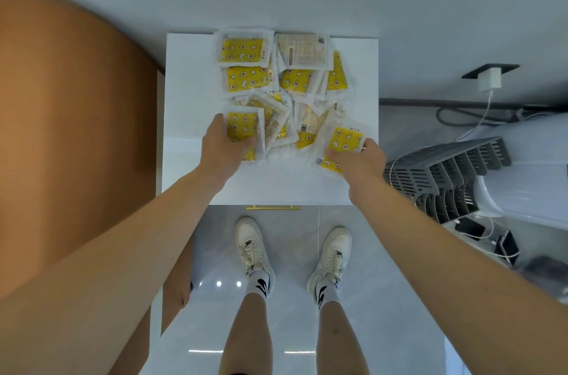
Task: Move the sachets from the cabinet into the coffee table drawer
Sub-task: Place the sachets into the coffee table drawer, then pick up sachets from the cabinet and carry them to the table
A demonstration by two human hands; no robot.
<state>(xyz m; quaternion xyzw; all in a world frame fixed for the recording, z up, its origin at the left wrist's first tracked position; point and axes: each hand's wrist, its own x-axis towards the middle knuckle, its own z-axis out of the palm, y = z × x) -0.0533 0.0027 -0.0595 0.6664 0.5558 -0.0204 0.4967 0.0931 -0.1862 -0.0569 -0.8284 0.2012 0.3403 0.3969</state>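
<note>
I see my left hand [222, 145] gripping one yellow sachet [246, 132] over the open white drawer [184, 98]. My right hand [358, 159] pinches another sachet [341, 144] beside the loose pile [276, 79].

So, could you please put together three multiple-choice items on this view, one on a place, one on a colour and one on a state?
1. Where does the pile of sachets lie?
A. On the white cabinet top
B. On the floor by the shoes
C. On the orange surface

2. What colour is the printed panel on most of the face-up sachets?
A. Blue
B. Yellow
C. Red

3. What is the left hand doing?
A. Hanging empty at the person's side
B. Pulling the gold handle
C. Gripping a sachet at the near left edge of the pile

Answers:
1. A, since the pile rests on the white top above the gold handle.
2. B, since the panels are yellow with small figures.
3. C, since its fingers close over a yellow sachet, while the right hand grips another sachet at the near right.
</note>
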